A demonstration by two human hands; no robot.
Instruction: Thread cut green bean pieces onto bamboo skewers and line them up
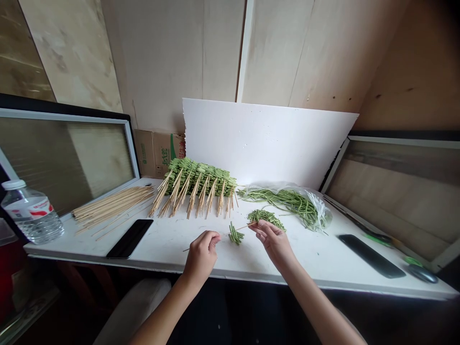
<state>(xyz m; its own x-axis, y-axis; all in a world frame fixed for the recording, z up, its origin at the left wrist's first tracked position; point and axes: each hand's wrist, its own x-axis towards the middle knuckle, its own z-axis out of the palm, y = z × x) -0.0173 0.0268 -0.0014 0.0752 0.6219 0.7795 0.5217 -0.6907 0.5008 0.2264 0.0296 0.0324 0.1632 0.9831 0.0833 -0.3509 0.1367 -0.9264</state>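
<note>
My left hand (203,254) is closed, and a thin bamboo stick end sticks out on its left side. My right hand (273,237) pinches a thin bamboo skewer (247,225) between thumb and fingertips. Between the hands, a row of short green bean pieces (235,235) sits along the skewer's line. Whether both stick ends belong to one skewer, I cannot tell. Just behind my right hand lies a pile of cut bean pieces (265,216). Farther back, a stack of finished bean skewers (201,175) has its bare sticks pointing towards me.
Loose bamboo skewers (115,203) lie left, near a black phone (130,238) and a water bottle (32,213). Long beans (294,203) spill from a clear plastic bag (323,211). A dark flat object (372,255) lies right. A white board (269,143) stands behind the white table (161,249).
</note>
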